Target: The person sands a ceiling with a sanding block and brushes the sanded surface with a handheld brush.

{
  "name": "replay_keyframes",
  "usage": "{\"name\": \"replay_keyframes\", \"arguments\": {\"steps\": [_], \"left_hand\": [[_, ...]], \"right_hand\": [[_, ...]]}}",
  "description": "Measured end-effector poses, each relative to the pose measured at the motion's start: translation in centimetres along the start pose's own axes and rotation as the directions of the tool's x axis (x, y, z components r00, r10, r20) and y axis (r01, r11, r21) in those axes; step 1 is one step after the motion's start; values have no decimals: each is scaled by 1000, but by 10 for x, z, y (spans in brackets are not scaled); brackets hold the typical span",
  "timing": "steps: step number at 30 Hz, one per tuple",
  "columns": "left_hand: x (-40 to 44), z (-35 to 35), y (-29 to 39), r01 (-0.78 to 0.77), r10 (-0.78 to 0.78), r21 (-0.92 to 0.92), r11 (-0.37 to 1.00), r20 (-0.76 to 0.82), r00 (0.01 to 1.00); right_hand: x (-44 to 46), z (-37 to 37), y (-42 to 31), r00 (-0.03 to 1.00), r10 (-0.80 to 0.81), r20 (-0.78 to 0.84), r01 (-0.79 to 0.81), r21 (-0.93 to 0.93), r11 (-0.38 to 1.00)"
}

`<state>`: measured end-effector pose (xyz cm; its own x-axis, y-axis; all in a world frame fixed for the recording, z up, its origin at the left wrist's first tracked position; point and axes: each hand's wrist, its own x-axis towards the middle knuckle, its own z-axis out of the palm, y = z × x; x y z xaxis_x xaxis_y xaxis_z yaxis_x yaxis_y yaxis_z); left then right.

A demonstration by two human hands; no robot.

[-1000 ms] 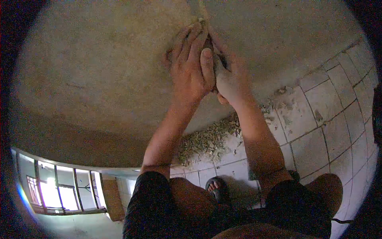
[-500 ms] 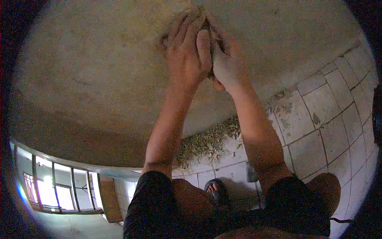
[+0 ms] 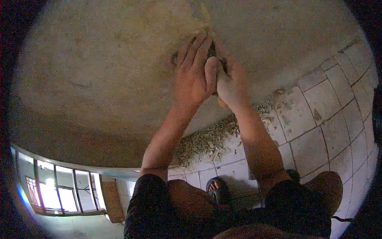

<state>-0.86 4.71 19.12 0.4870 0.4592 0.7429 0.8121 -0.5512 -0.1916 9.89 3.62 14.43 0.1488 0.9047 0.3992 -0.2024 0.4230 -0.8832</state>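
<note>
Within the joined grip of the left hand (image 3: 193,79) and right hand (image 3: 233,84), a dark object (image 3: 212,50) is clasped at the wall (image 3: 107,71), mostly hidden by the fingers. Below the grip, flakes (image 3: 207,145) are strewn along the wall's foot on the tiled floor (image 3: 308,149).

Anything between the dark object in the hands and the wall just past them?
Nothing visible on that stretch of wall. The left hand and right hand hide most of the dark object; debris lies below, on the floor.
</note>
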Motion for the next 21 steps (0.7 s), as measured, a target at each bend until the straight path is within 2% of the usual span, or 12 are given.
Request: {"name": "replay_keyframes", "arguments": {"steps": [3, 5, 7, 8, 10, 12, 14, 16, 17, 19, 20, 21], "left_hand": [[4, 4, -2, 3, -3, -55, 998, -3, 1000], [6, 7, -2, -12, 11, -28, 1000, -20, 1000], [6, 11, -1, -23, 23, -2, 1000, -33, 999], [6, 13, 0, -9, 7, -38, 999, -47, 999], [8, 14, 4, 11, -15, -76, 997, -55, 998], [9, 13, 9, 45, -44, 44, 998, -29, 999], [8, 16, 8, 46, -45, 34, 998, -49, 998], [8, 19, 7, 39, -38, 19, 999, -71, 997], [8, 19, 5, 53, -53, 1, 999, -62, 997], [12, 19, 5, 68, -69, -19, 997, -54, 996], [18, 17, 6, 59, -60, -16, 998, -112, 992], [22, 15, 6, 50, -51, -9, 999, -169, 984]], "right_hand": [[3, -3, -7, 1000, -5, -8, 5, -37, 999], [5, -4, -2, 1000, -26, -10, 26, -68, 997], [9, -2, 5, 987, -148, -67, 149, 13, 989], [9, -6, 1, 988, -142, -65, 143, 12, 990], [9, -16, -12, 992, 129, 17, -127, -64, 990], [12, -18, -12, 988, 157, 7, -155, -140, 978], [14, -19, -4, 984, 179, -4, -176, -216, 960], [17, -16, 1, 995, -94, -42, 83, -213, 974], [17, -18, -5, 995, -93, -44, 81, -215, 973], [17, -20, -23, 999, 26, 34, -23, -108, 994], [21, -19, -18, 999, 25, 33, -22, -110, 994], [29, -17, -7, 989, -145, 17, 146, -169, 975]]}}
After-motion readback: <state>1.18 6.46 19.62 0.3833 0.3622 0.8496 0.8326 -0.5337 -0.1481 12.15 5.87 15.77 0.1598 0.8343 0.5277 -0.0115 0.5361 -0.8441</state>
